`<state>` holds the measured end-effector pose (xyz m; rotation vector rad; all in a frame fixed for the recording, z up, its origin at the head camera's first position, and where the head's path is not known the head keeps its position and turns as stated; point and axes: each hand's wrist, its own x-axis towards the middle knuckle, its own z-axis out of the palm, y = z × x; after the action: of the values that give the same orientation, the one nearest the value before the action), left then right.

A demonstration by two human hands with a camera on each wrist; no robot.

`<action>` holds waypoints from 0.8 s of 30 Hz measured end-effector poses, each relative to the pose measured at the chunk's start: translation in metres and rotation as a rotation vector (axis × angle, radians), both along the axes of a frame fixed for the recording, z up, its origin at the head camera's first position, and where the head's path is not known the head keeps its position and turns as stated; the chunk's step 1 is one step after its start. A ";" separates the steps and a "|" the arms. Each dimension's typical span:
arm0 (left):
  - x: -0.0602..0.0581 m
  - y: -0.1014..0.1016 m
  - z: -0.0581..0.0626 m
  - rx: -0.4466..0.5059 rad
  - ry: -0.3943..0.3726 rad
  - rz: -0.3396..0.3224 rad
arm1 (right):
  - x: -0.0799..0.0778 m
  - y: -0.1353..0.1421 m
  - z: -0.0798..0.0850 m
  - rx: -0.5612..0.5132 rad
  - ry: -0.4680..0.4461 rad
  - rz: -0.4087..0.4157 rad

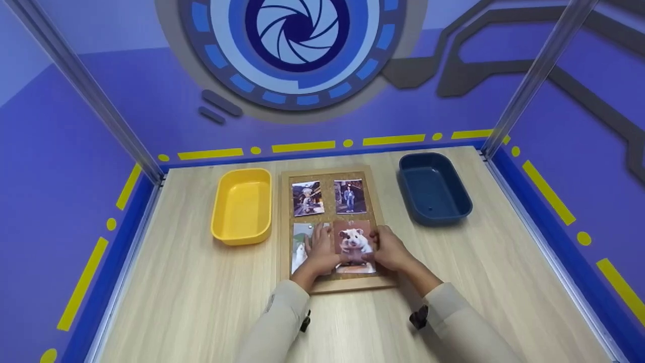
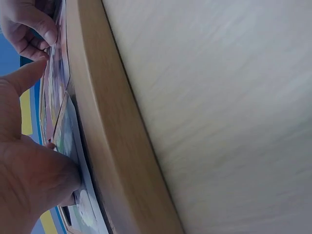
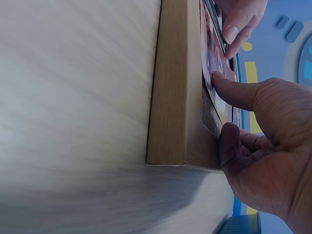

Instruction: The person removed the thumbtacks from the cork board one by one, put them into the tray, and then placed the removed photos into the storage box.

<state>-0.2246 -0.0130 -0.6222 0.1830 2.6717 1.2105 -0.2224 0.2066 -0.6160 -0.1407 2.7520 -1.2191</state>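
A wood-framed cork board lies flat on the table, bearing several photos. At its lower right is a hamster photo on a brown background, with a small pin at its top edge. My left hand rests across the lower-left photo, partly hiding it, and its thumb reaches onto the hamster photo. From the other side, my right hand sets its thumb on the hamster photo. Its bent fingers lie along the photo's right side and the frame. Both thumbs touch the photo's lower part.
Two photos of people, a left one and a right one, sit in the board's upper half. A yellow tray stands left of the board, a dark blue tray to its right. Purple walls enclose the table.
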 end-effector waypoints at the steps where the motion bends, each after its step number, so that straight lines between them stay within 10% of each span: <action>1: 0.000 0.000 0.000 0.002 -0.002 0.004 | 0.000 0.000 0.000 0.000 0.000 0.002; 24: 0.000 0.002 -0.001 0.101 0.029 0.081 | -0.001 0.000 0.001 0.016 -0.014 0.002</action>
<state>-0.2250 -0.0109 -0.6230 0.1099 2.6680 1.3791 -0.2237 0.2066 -0.6155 -0.1321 2.7485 -1.1922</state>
